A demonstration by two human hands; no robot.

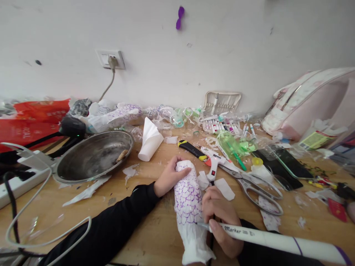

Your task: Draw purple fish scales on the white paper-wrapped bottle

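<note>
"How is the white wrapped form [188, 203] held?"

"Its far end is gripped by the left hand [170, 175], with the thumb laid across it. The form is placed at the near middle of the wooden table [155, 232] — its frilled, narrowed end is turned to the near side."

"And the right hand [223, 218]?"

"It is closed around a marker [271, 241] — the tip is set at the edge of the purple scale pattern, where plain white is left below."

"What is seen around them?"

"Scissors [245, 184] are laid to the right, a yellow-and-black knife [191, 149] beyond the far end, and a metal bowl [91, 157] to the left."
</note>
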